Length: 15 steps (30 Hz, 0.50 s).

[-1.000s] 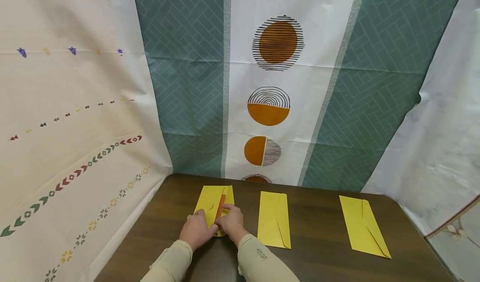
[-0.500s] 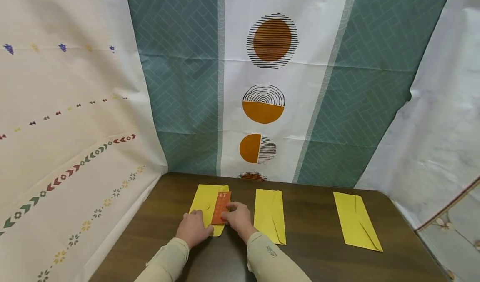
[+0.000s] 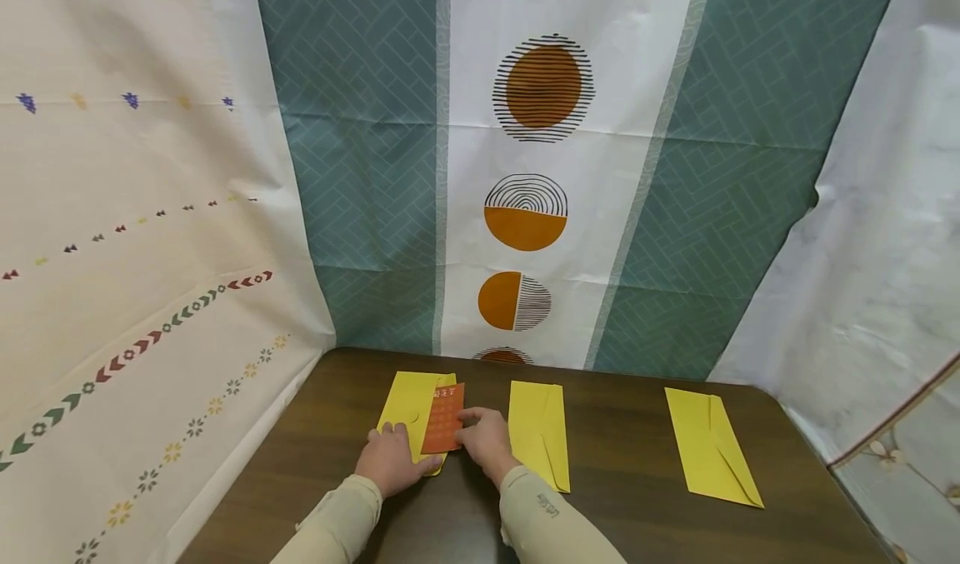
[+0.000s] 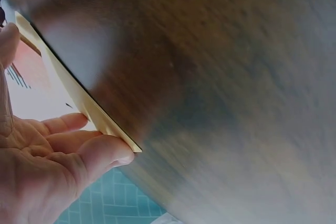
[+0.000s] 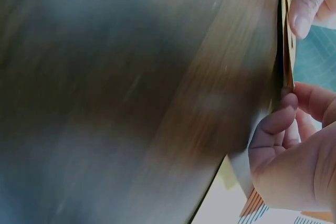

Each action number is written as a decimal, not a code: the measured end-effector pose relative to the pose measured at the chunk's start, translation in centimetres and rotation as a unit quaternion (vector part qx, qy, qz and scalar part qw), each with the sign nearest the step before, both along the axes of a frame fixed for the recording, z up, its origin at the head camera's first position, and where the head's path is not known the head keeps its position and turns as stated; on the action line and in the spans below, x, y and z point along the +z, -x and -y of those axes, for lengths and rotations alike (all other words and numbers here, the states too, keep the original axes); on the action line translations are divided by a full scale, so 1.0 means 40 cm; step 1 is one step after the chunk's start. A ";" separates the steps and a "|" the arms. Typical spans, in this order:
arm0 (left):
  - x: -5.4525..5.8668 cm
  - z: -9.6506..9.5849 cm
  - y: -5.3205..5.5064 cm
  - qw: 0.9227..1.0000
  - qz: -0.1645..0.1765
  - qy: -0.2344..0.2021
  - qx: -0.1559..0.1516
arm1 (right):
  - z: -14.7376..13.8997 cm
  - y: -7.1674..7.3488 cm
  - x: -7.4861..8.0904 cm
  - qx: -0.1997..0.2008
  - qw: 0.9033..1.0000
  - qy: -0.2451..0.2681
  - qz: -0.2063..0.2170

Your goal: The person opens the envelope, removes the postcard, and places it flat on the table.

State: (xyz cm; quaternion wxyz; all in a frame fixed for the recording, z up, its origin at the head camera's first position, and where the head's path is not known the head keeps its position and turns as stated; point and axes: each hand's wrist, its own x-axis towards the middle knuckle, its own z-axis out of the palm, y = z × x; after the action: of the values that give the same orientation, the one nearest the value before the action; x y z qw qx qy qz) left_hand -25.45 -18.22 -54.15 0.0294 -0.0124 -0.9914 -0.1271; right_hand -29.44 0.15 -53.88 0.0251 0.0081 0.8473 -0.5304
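Note:
A yellow envelope (image 3: 399,399) lies at the left of the brown table, its long side opening facing right. Out of that opening sticks a red card (image 3: 441,422) with pale printing; its left part is hidden inside the envelope. My right hand (image 3: 486,441) pinches the card's right edge between thumb and fingers. On the envelope's lower left part rests my left hand (image 3: 392,462), fingers spread and thumb pointing right along the near edge. In the left wrist view, the left hand (image 4: 73,156) has its fingertips against the envelope's thin edge (image 4: 79,95).
Just right of my right hand lies a second yellow envelope (image 3: 538,432), flap side up. A third yellow envelope (image 3: 712,447) lies farther right, slightly slanted. Patterned cloth (image 3: 360,181) hangs behind the table (image 3: 630,464), and pale cloth (image 3: 150,297) hangs at the left.
The red card has slid rightward out of the envelope with my right hand, from a narrow strip to a wide part showing. My left hand has stayed on the envelope.

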 end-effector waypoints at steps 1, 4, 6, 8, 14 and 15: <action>0.001 0.000 0.000 1.000 0.002 0.003 0.000 | -0.005 0.001 0.000 -0.002 1.000 0.001 0.001; 0.002 0.000 0.002 1.000 0.011 0.004 0.002 | -0.020 0.002 0.001 -0.007 1.000 0.009 0.009; 0.001 0.000 0.003 1.000 0.018 0.001 0.007 | -0.029 0.001 0.001 -0.010 1.000 0.012 0.010; 0.003 -0.002 0.002 1.000 0.024 -0.001 0.010 | -0.036 -0.001 0.003 -0.012 1.000 0.014 0.015; 0.012 -0.009 -0.005 1.000 0.028 -0.003 0.009 | -0.061 -0.006 0.006 -0.011 1.000 0.006 0.024; 0.014 -0.010 -0.006 1.000 0.028 -0.003 0.009 | -0.066 -0.006 0.006 -0.010 1.000 0.007 0.026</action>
State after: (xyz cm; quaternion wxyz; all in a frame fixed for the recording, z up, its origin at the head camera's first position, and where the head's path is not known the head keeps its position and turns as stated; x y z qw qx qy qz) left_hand -25.19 -17.83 -53.60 0.0030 -0.0001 -0.9915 -0.1299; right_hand -29.21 2.79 -53.63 0.0415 0.0301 0.8424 -0.5364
